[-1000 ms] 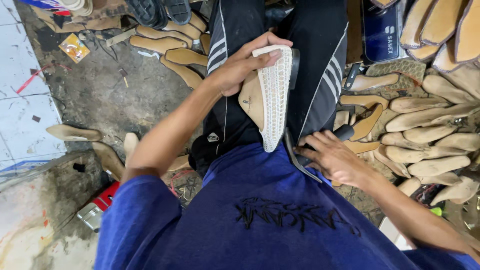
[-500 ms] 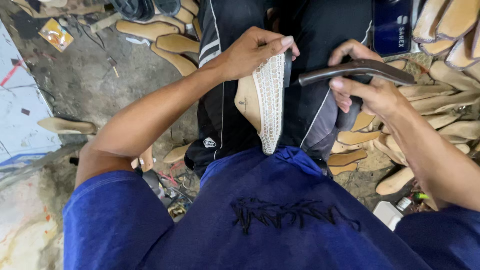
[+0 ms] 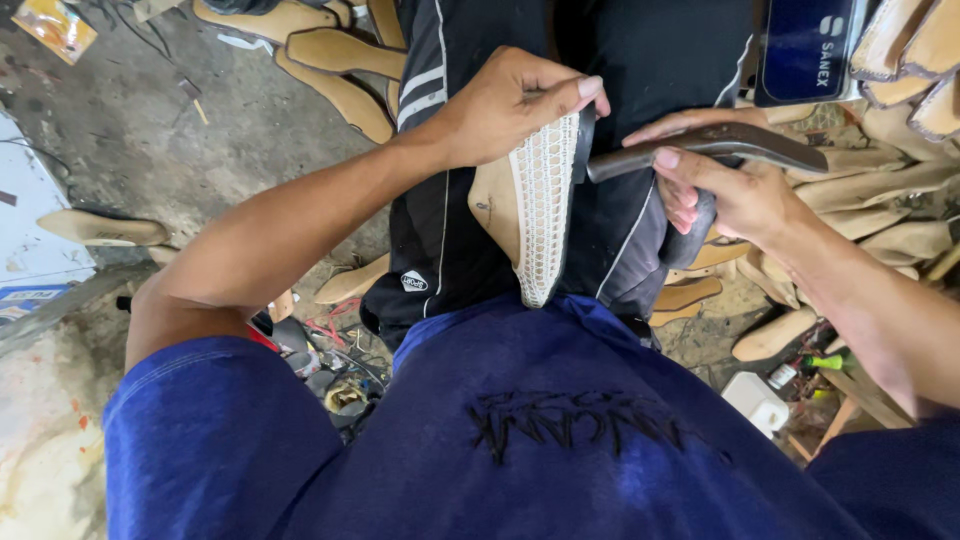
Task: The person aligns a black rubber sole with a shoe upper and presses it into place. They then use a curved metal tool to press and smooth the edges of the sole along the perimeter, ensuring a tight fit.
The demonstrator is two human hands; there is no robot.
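Left hand [image 3: 510,105] clamped over white mesh sole [image 3: 543,205] (thumb extended); right hand [image 3: 735,195] fisted round dark hammer [image 3: 715,145].

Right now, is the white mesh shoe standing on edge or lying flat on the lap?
On edge. The white mesh shoe stands narrow side up on the lap, left hand gripping its top end; right hand holds the hammer beside it.

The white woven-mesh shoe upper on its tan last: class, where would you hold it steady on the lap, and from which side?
Probably grip the top end of the white woven-mesh shoe upper, coming from the left, as the left hand does. It stands lengthwise on the lap, and the right hand brings the dark metal tool in from the right.
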